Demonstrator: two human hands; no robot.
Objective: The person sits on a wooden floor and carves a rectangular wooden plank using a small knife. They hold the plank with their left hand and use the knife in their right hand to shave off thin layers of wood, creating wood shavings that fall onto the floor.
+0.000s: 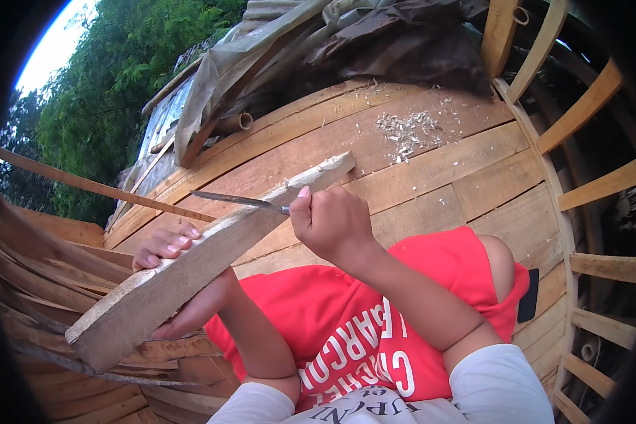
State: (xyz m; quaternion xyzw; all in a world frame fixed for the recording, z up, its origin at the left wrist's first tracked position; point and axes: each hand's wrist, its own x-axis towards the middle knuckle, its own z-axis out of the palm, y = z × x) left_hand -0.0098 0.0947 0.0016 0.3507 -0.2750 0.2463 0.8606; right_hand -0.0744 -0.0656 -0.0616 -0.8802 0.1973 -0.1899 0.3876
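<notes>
Head view: at the far left, curved slats [46, 265] lie stacked; just beside them the left hand [208, 304] is partly open, spread around the wood [177, 290], fingers over its upper edge and thumb side beneath; that grip looks fit to carry the weight, though a hold nearer the low end would seem safer, since the fingers sit near the blade's tip.

The wood, a thick squared length, slants from low left to upper right, in front of the person and above the floor [431, 212]; its far end seems to have no hand on it, so good work here calls for bracing it against any twist.

The knife [240, 200] crosses the wood's upper side, tip pointing left; whether its edge bites or only rests there, I cannot tell; a shallow angle and short strokes, led away from the left fingers, should give thin, even cuts; too steep, and the blade could dig in or split the grain.

The right hand [336, 222] is closed firmly on the handle, thumb uppermost; a steady wrist would help; below it are the red shorts [438, 268], so the stroke is best kept clear of the legs; farther up, pale shavings [408, 134] lie scattered on the floor.
</notes>
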